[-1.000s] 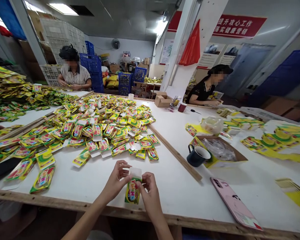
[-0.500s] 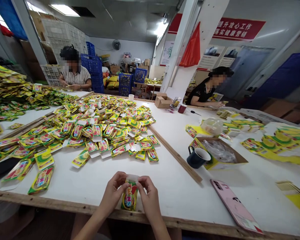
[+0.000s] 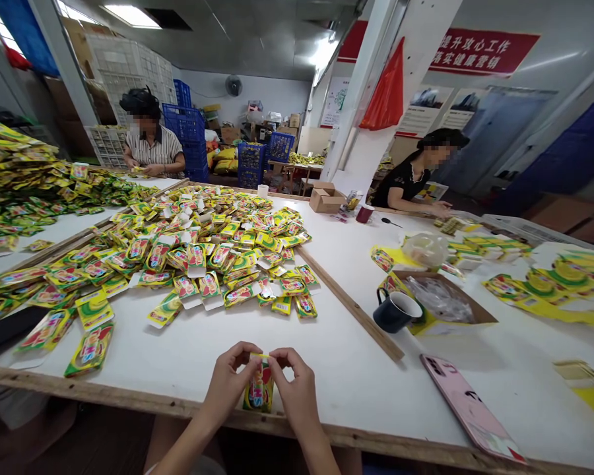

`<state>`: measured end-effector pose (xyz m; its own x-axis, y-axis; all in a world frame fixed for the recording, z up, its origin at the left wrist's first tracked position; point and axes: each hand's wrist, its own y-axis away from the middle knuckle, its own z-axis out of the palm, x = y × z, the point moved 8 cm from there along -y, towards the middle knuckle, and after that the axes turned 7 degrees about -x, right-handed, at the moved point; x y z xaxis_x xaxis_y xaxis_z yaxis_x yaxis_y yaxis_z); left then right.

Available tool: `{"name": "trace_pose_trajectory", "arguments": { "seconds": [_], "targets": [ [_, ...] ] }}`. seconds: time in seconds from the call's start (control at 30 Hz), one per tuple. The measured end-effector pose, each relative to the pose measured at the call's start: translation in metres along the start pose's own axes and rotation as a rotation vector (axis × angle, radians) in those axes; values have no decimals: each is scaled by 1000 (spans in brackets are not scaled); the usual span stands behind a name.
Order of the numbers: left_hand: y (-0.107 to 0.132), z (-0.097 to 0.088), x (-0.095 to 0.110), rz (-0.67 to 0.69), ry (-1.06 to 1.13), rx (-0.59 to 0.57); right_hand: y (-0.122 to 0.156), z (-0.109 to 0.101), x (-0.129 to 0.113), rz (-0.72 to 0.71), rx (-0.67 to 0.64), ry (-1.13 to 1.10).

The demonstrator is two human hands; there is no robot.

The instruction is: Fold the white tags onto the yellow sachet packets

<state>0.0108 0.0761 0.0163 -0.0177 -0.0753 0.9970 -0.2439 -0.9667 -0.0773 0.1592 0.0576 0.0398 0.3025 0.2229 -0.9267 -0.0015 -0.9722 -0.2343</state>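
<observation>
A small yellow-and-green printed carton (image 3: pixel 259 392) is at the table's front edge, between my two hands. My left hand (image 3: pixel 233 373) pinches its upper left side, thumb on the printed face. On the upper right side, my right hand (image 3: pixel 291 379) grips with thumb and fingers closed at the top edge. The carton's top flap is folded down under my fingertips and mostly hidden. Beyond my hands lies a big heap of similar cartons (image 3: pixel 218 257), several with white flaps sticking out. One loose carton (image 3: pixel 90 348) lies to the left of my left hand.
A wooden strip (image 3: pixel 351 307) crosses the white table. To its right are a dark mug (image 3: pixel 393 311), an open yellow box (image 3: pixel 440 307) with clear plastic bags and a pink phone (image 3: pixel 470 406). Two people (image 3: pixel 153 142) (image 3: pixel 418 175) sit across the table.
The white flap that stood up at the carton's top is now folded down, with my fingertips closer together over it. The view has shifted slightly.
</observation>
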Motion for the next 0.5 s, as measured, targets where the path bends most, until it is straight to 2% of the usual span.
{"name": "trace_pose_trajectory", "arguments": {
  "seconds": [0.13, 0.33, 0.5],
  "targets": [
    [-4, -1, -3, -10, 23, 27, -5, 1, 0, 33, -20, 22],
    [0, 0, -15, -40, 69, -47, 3, 1, 6, 43, -66, -69],
    [3, 3, -9, 12, 2, -59, 5, 9, 8, 18, -83, -124]
  ]
}}
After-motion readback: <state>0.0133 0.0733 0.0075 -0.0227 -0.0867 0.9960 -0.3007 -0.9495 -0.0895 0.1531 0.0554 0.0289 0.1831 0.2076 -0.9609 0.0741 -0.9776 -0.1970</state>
